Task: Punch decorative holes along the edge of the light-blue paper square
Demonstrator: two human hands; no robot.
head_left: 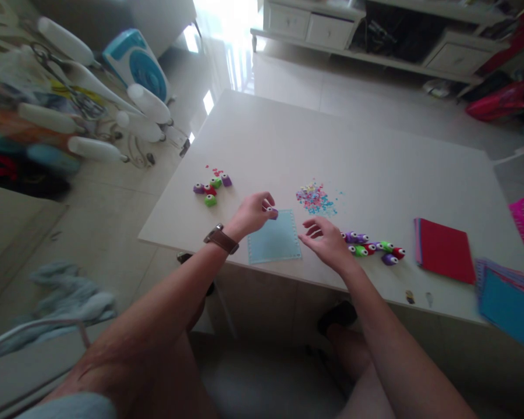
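My left hand [254,212], with a watch on its wrist, is closed on a small purple craft punch [271,213] over the upper part of a light blue sheet of paper [274,241]. Small marks line the paper's edges. Right of the sheet, my right hand [325,240] hovers with curved fingers apart and nothing visible in them. Several purple, green and red craft punches [390,259] lie just beyond that hand. Another group of punches [210,190] sits to the left. A heap of colourful paper bits [314,198] lies behind the sheet.
On the right are a stack of red paper [446,250] and blue sheets [509,305] overhanging the white table's [271,125] edge. Two small objects lie near the front edge. A few red paper bits [217,172] are at the left. A white cabinet [327,32] stands beyond.
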